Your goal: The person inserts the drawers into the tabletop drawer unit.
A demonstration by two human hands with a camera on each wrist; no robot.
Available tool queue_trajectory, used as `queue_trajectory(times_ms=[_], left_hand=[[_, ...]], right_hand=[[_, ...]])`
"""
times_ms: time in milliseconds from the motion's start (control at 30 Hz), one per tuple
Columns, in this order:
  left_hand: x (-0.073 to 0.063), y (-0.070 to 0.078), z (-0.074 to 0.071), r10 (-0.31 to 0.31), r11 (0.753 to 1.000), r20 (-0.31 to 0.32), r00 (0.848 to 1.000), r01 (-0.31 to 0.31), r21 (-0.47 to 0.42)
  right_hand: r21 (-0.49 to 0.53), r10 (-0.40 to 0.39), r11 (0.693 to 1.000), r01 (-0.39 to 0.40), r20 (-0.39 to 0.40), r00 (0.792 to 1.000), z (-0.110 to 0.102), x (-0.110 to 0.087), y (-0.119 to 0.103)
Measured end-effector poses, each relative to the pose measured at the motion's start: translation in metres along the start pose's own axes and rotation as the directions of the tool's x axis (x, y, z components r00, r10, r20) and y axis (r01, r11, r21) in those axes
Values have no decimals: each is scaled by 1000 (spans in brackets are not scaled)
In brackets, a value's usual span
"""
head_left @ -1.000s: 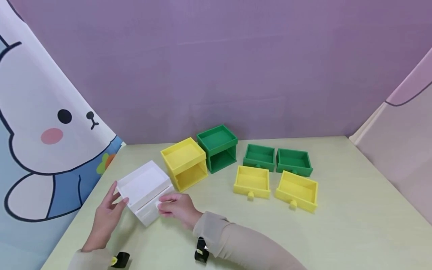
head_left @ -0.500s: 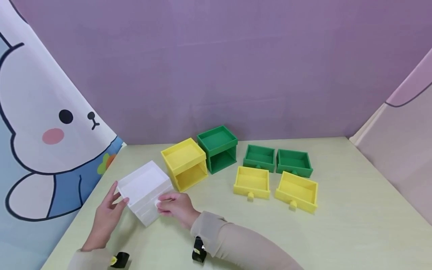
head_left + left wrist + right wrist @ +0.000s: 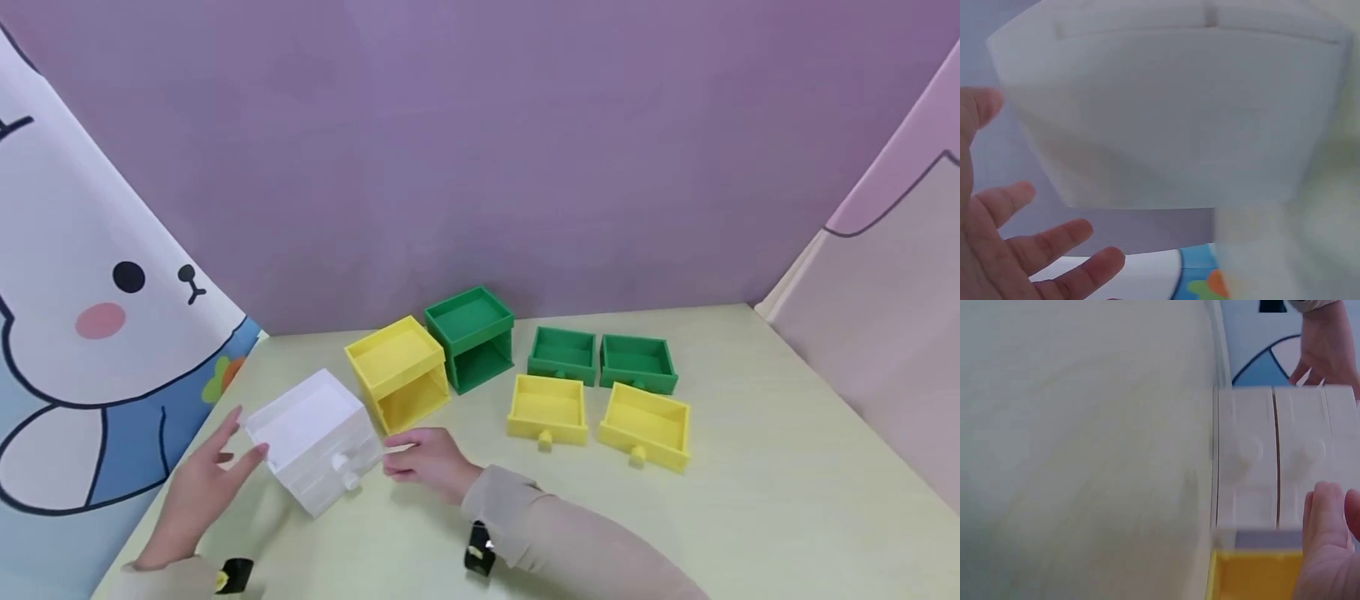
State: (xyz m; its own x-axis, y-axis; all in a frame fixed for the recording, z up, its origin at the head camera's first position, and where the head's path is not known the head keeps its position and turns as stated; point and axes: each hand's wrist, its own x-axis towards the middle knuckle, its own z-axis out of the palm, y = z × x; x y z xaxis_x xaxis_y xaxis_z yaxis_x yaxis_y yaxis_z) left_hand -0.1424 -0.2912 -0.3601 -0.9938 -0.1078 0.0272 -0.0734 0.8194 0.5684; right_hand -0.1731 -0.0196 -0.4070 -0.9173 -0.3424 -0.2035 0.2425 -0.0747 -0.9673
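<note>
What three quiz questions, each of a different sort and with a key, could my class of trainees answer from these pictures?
1. Count: how many loose drawers lie on the table?
2. True or false: the yellow cabinet stands between the white cabinet and the green cabinet.
3. Multiple choice: where is the right grip?
A. Pinching a knob of the white cabinet
B. Near the white cabinet, off both knobs
C. Inside the yellow cabinet

Key:
1. Four: two green, two yellow
2. True
3. B
</note>
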Motion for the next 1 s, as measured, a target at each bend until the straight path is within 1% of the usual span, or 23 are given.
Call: queue_trajectory(times_ms=[67,167,267,333,400,467,533,633,700,767,800,900,1000], left_hand=[[1,5,-8,49,999,-55,997,-48,23],[5,20,-16,102,995,-93,990,-101,15],[11,39,-19,132,991,-59,990,-132,-6],[16,52,-17,148,989,-35,988,-149,-19],[22,64,-13,157,987,5,988,-157,-26],[27,76,-7,188,982,36,982,-187,-22],[32,87,0,210,978,88,974,-210,-4],[41,103,9,233,970,170,958,-241,29],[47,111,13,225,967,206,952,-244,75],[55,118,16,200,965,229,953,-231,121],[59,119,16,177,966,236,956,-215,147],[68,122,17,91,971,248,965,-141,194],[76,121,21,-3,976,268,963,-56,211]], right_hand=[[-21,6,1000,-6,-3,1000,-18,-4,-3],[-49,16,999,-17,-12,1000,-46,-9,-8],[-85,27,996,-30,-32,999,-72,-15,-12],[-99,34,994,-38,-44,998,-86,-19,-13],[-114,41,992,-47,-53,998,-98,-23,-14],[-120,48,991,-55,-60,997,-108,-26,-14],[-123,50,991,-58,-63,997,-117,-30,-14],[-118,45,992,-53,-70,997,-129,-37,-14],[-118,34,992,-41,-68,997,-137,-42,-14],[-120,29,992,-37,-68,997,-144,-47,-14],[-119,30,992,-38,-67,997,-147,-50,-13],[-122,37,992,-44,-62,997,-156,-57,-12],[-111,37,993,-43,-54,998,-164,-62,-9]])
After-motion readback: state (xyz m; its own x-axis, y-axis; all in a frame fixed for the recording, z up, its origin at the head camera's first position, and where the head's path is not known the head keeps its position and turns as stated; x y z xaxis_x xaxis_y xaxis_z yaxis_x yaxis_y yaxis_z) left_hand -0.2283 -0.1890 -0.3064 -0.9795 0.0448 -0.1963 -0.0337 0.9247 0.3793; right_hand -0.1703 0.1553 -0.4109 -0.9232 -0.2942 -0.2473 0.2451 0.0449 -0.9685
